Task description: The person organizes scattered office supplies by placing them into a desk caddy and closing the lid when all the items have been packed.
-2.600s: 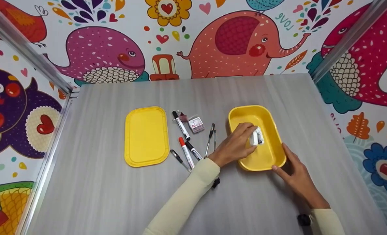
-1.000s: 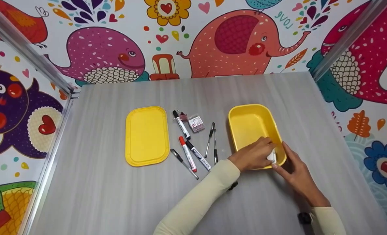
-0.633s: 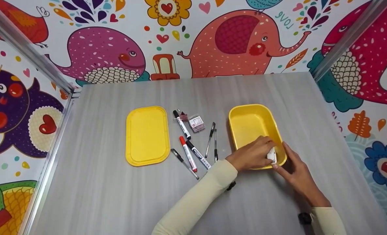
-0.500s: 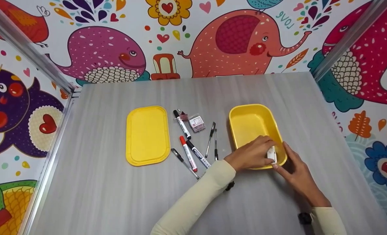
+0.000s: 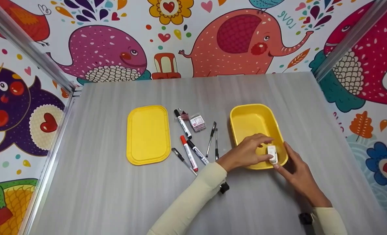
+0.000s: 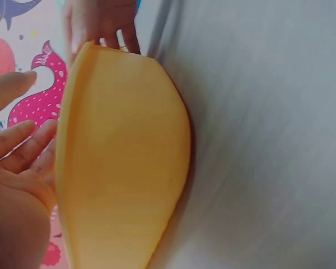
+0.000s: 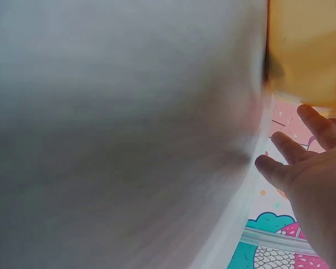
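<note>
A yellow plastic box [image 5: 250, 125] stands without a lid on the right of the table. Inside its near right corner sits a small white stapler [image 5: 272, 153]. My left hand [image 5: 245, 151] reaches in over the near left rim, its fingers parted and the thumb tip right beside the stapler. The left wrist view shows this hand [image 6: 17, 174] with loose fingers and an open palm above the rim. My right hand [image 5: 297, 171] rests against the outside of the near right corner, thumb on the front side and straight fingers along the right wall.
A yellow lid [image 5: 148, 135] lies flat at the left. Between it and the box are a red marker [image 5: 189, 153], two black-capped markers [image 5: 183, 124], several black pens [image 5: 210, 138] and a small box with a printed label [image 5: 197, 122]. Patterned walls [image 5: 167, 36] border the table.
My left hand brought the stapler from the box's middle to its near right corner, then loosened its fingers and drew slightly left off it. The right hand has stayed at the corner.
</note>
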The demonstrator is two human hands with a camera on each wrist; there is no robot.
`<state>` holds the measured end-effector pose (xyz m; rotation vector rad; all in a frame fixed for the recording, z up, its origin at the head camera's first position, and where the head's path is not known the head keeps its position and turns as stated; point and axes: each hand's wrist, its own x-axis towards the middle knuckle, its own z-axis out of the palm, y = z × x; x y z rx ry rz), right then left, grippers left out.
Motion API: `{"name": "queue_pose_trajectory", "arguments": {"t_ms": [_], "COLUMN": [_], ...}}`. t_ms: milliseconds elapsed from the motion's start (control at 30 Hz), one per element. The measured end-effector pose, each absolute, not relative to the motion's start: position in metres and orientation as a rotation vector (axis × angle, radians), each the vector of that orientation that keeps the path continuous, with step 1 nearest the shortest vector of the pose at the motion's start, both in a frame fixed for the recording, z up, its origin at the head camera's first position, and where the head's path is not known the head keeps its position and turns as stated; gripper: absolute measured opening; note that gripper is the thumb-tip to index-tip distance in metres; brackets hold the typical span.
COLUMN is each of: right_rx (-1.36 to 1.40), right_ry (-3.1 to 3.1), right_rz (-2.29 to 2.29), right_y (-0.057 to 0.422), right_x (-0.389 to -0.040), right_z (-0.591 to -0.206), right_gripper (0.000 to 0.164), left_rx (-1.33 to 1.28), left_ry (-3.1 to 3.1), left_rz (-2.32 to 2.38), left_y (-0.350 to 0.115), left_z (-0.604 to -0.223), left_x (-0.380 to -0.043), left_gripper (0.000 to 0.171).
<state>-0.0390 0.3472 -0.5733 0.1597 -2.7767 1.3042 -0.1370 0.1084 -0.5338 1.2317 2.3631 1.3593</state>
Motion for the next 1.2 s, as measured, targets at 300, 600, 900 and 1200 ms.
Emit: {"name": "queue_pose_trajectory", "arguments": {"t_ms": [300,600,900,1200], "right_rx": [0.164,0.148,0.221,0.221], "right_ry": [-2.768,-2.791,-2.694,-2.706], "right_rz": [1.395,1.375,1.397,1.392], "right_y": [0.348,0.349,0.348,0.349], "right_x": [-0.039,-0.038,-0.039,-0.039], "right_z": [-0.572,-0.571,-0.573,-0.573], "right_gripper": [0.095,0.094,0.093,0.095], "left_rx": [1.169,1.012,0.937,0.820], "left_ry": [2.228,2.154,2.137,2.132], "left_rz": [1.747,1.916,2.041,2.139], "left_y": [0.090,0.074,0.053,0.027], "left_z": [-0.536,-0.546,-0.551,-0.555], "left_x": [-0.138,-0.136,-0.135,-0.141], "left_gripper": [0.050,0.046,0.041,0.045]}}
